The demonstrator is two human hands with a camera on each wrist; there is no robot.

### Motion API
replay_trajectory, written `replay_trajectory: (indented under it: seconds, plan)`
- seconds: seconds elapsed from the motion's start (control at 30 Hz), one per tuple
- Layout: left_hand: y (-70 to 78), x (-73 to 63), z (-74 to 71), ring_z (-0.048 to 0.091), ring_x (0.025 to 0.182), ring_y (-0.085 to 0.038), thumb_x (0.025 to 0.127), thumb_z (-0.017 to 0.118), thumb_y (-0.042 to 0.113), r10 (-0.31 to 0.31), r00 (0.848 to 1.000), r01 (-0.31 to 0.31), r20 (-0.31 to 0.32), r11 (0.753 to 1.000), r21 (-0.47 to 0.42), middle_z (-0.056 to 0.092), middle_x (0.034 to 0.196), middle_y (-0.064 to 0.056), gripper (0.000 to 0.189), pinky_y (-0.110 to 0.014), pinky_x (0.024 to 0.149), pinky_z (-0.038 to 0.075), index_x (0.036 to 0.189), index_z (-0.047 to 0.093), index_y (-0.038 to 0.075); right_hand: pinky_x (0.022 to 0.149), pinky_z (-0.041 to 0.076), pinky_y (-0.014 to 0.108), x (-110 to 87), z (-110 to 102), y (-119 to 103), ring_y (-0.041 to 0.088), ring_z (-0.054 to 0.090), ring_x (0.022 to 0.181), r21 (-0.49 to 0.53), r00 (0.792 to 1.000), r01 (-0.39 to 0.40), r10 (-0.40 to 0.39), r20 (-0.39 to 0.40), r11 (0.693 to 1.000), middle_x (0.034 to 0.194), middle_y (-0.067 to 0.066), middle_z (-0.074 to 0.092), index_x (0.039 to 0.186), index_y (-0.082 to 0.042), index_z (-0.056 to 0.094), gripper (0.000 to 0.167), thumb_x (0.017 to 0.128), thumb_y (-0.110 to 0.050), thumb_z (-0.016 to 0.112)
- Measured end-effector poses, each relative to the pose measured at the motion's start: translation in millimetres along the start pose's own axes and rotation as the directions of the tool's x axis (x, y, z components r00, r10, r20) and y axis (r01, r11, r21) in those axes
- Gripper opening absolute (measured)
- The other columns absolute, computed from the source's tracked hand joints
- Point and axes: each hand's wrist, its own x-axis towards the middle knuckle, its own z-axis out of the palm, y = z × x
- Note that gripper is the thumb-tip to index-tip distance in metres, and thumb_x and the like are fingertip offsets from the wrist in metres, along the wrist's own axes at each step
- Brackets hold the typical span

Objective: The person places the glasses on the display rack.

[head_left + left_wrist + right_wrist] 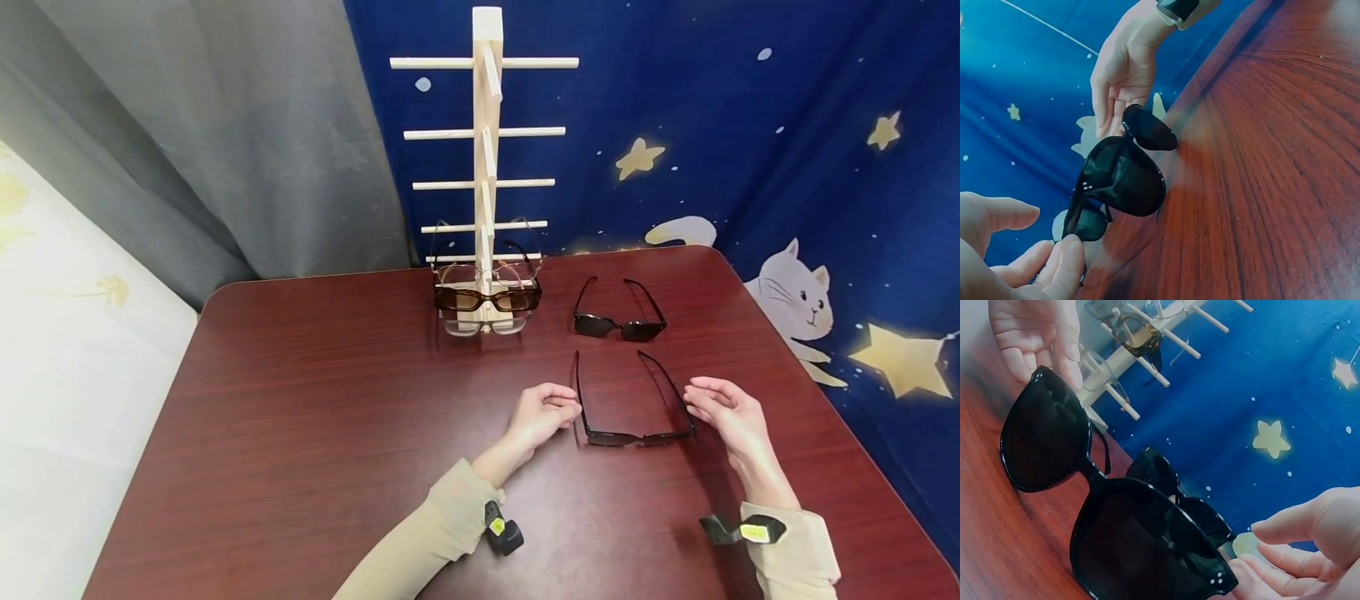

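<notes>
A pair of black sunglasses (617,438) lies between the two hands, lenses toward the person and temples pointing away. My left hand (542,415) is at its left side; the left wrist view shows fingertips touching the frame's end (1075,215), thumb held apart. On the other side, my right hand (731,417) has its fingers against the frame's right corner (1222,575), thumb also apart. Neither hand visibly pinches the sunglasses. Whether the lower rims (1019,484) bear fully on the table cannot be told. Behind lies a second pair of black sunglasses (637,331), temples spread.
A wooden display stand (487,158) with several crossbars rises at the table's back. Low on it hang thin-rimmed glasses (517,273), tortoiseshell glasses (448,299) and clear-framed glasses (462,328). The dark red table (315,417) meets a blue curtain (750,125) behind.
</notes>
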Motion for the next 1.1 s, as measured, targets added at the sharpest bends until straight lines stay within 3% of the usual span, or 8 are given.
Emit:
replay_trajectory:
  seconds: [0.17,0.37,0.63,0.83,0.97,1.1]
  plan:
    - [1.4,-1.5,7.3,0.056,0.060,-0.005,0.075,0.071,-0.002,0.044,0.997,-0.039,-0.058,0.996,0.084,0.067,0.080,-0.009,0.022,-0.031,0.060,0.057,0.096,0.065,-0.005,0.069,0.055,0.021,-3.5,1,-3,0.006,0.068,0.079,-0.020,0.999,-0.035,0.036,0.025,0.999,0.087,-0.003,0.072,0.097,-0.013,0.070,0.026,0.074,-0.018,0.081]
    - [2.1,-1.6,15.0,0.056,0.060,-0.003,0.072,0.073,-0.002,0.048,0.994,-0.031,-0.097,0.983,0.178,0.066,0.078,-0.005,0.026,-0.018,0.054,0.052,0.096,0.063,0.001,0.064,0.054,0.016,-13.8,12,-19,0.001,0.065,0.073,-0.130,0.994,-0.090,0.096,0.045,0.987,0.082,-0.008,0.070,0.092,-0.019,0.070,0.013,0.082,-0.011,0.073]
    - [-1.9,0.1,20.0,0.056,0.057,-0.007,0.073,0.068,-0.012,-0.045,0.996,0.047,-0.079,0.999,0.026,0.062,0.073,-0.006,0.032,-0.029,0.055,0.057,0.101,0.057,-0.003,0.058,0.052,0.014,-28.3,32,-37,0.002,0.065,0.067,-0.149,0.997,-0.067,0.074,0.037,0.987,0.077,-0.007,0.070,0.089,-0.018,0.069,0.025,0.086,0.005,0.061]
    - [-1.8,-0.2,19.1,0.056,0.055,-0.007,0.075,0.067,-0.012,-0.054,0.996,0.053,-0.065,0.998,-0.020,0.061,0.072,-0.007,0.031,-0.028,0.055,0.057,0.102,0.055,-0.004,0.057,0.051,0.013,-30.0,36,-41,0.001,0.064,0.066,-0.145,0.995,-0.078,0.085,0.044,0.986,0.076,-0.008,0.069,0.087,-0.019,0.069,0.030,0.087,0.009,0.057]
    - [1.2,-1.2,17.9,0.056,0.053,-0.007,0.076,0.067,-0.012,-0.053,0.997,0.051,-0.056,0.998,-0.040,0.061,0.073,-0.007,0.030,-0.028,0.056,0.057,0.102,0.055,-0.005,0.058,0.052,0.015,-28.2,31,-35,0.002,0.066,0.069,-0.100,0.996,-0.065,0.072,0.062,0.993,0.077,-0.006,0.070,0.088,-0.017,0.069,0.028,0.086,0.008,0.058]
    - [5.9,-1.4,16.9,0.056,0.053,-0.008,0.076,0.066,-0.013,-0.043,0.997,0.039,-0.056,0.996,-0.076,0.061,0.073,-0.008,0.030,-0.030,0.058,0.057,0.103,0.055,-0.006,0.060,0.053,0.016,-21.5,18,-23,0.003,0.067,0.073,-0.090,0.995,-0.048,0.055,0.083,0.995,0.080,-0.006,0.071,0.091,-0.019,0.070,0.016,0.085,-0.004,0.068]
